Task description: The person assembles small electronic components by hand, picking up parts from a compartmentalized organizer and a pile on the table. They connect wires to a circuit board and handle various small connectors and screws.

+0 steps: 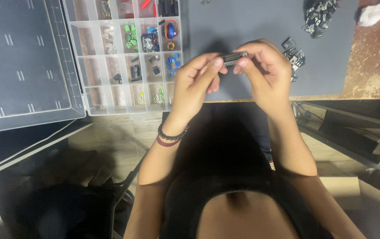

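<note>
Pinching a small black chip point(234, 57) between them, both hands were raised above the edge of the grey mat point(243, 26), seen from the head camera. The left hand point(194, 84) was mostly closed, its thumb and forefinger meeting on the chip's left end; two bracelets point(171, 137) sat at its wrist. The right hand point(263, 73) was curled too, fingertips clamped on the chip's right end, so the part lay level and close to the eyes, probably for a look at its legs. At ten o'clock from the hands lay a clear parts box point(126, 57), lid point(24, 62) folded open to the left, its compartments holding green, blue and black bits, presumably sorted by kind and kept within reach. At two o'clock a few loose black parts point(292, 53) lay on the mat, with a bigger heap point(318, 15) farther off at one o'clock beside a crumpled white tissue point(378, 12).
</note>
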